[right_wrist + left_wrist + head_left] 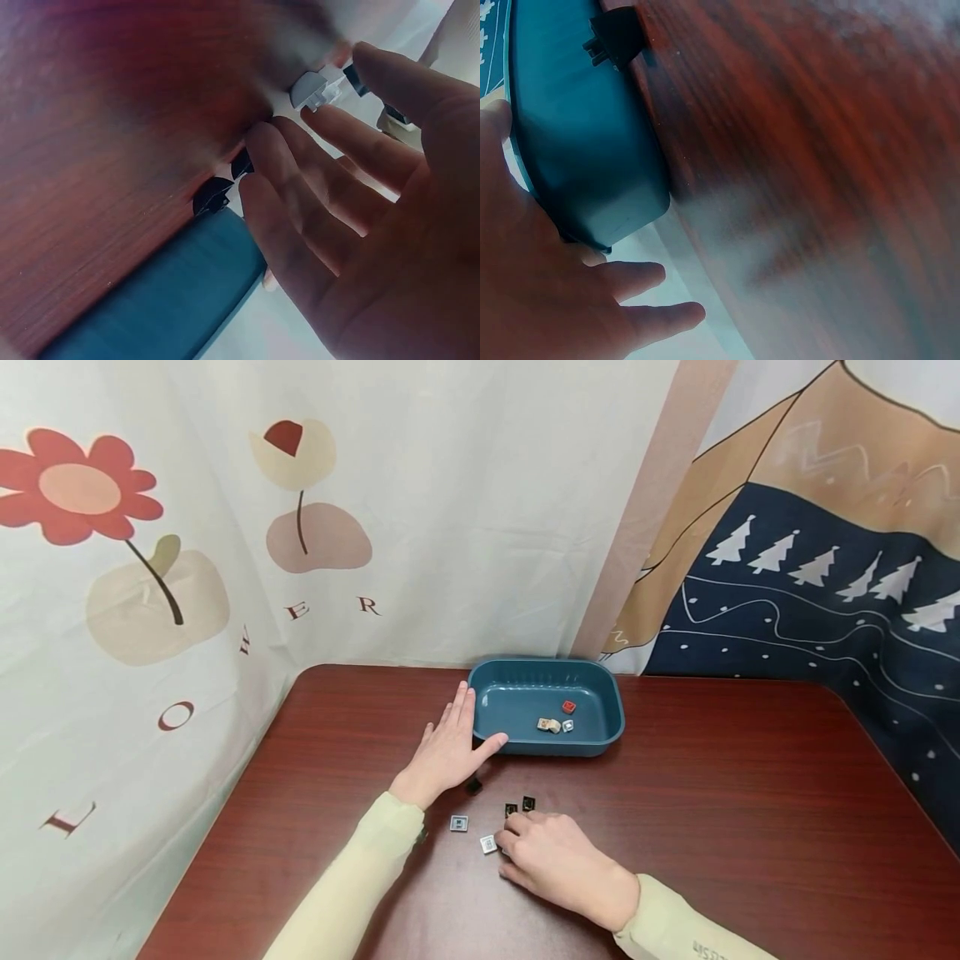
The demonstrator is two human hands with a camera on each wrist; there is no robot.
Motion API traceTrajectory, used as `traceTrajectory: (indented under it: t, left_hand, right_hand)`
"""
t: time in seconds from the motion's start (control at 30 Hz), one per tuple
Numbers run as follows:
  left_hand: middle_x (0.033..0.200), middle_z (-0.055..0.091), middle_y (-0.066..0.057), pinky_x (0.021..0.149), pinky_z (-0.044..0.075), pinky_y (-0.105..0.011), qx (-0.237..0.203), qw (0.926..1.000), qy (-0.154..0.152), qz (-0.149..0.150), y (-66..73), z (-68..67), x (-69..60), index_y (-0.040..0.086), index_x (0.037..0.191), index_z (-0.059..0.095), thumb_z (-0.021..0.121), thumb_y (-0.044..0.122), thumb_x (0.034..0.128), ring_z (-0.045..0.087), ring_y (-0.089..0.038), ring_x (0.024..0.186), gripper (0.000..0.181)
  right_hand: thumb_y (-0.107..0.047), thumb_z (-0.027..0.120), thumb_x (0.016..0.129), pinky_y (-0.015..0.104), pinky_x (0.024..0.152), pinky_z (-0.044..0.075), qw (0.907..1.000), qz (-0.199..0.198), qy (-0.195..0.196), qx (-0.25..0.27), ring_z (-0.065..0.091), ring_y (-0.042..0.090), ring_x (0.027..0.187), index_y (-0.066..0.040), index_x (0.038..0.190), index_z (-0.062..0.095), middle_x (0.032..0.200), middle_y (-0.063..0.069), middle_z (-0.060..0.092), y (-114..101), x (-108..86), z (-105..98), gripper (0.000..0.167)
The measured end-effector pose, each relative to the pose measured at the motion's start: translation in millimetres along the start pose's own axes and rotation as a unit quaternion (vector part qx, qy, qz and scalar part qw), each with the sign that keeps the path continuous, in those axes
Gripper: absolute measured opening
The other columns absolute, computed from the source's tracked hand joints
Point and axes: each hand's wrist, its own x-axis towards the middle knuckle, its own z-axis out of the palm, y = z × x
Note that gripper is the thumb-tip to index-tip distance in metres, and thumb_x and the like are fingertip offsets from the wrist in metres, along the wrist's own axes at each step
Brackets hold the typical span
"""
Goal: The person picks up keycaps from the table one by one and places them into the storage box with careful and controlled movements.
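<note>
My left hand (442, 752) rests against the left end of a blue tray (555, 748), fingers straight along its side and thumb at the front rim. The right hand (558, 860) is low over the table among loose keycaps, fingers bent and apart. In the right wrist view, a white keycap (307, 90) lies by its index fingertip, with a gap to the thumb. Near the fingers are another white keycap (488, 844) and black keycaps (528, 803). A grey keycap (459, 823) lies farther left, and a black keycap (474, 786) sits below the left hand.
Inside the tray lie a red keycap (568, 707), beige keycaps (543, 724) and a pale keycap (567, 726). The dark red wooden table (750, 793) meets a printed curtain (450, 527) at the back and sides.
</note>
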Motion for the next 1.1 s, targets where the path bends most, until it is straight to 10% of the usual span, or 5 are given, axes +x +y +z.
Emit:
traceTrajectory:
  t: [0.57,1.1]
  left_hand:
    - [0.175,-0.003,-0.005,0.118,0.020,-0.069,0.001,1.0000,0.001,-0.002,0.4,-0.1,-0.1,0.010,0.167,0.004,0.040,0.078,0.0973,0.020,-0.041,0.155,0.104]
    - [0.174,-0.009,-0.002,0.118,0.018,-0.070,0.001,1.0000,-0.008,-0.004,0.4,-1.2,-0.2,0.011,0.167,0.002,0.040,0.077,0.0977,0.018,-0.040,0.156,0.104]
  right_hand:
    - [-0.012,0.078,0.090,0.024,0.055,0.048,0.9996,-0.025,0.006,0.015,0.056,0.009,0.065,-0.016,0.083,0.071,0.081,-0.005,0.055,0.9,-4.2,-2.3,0.010]
    - [-0.015,0.086,0.086,0.025,0.065,0.056,0.9962,0.038,0.030,0.072,0.063,0.008,0.075,-0.013,0.095,0.075,0.087,-0.005,0.060,23.6,-17.8,-19.5,0.014]
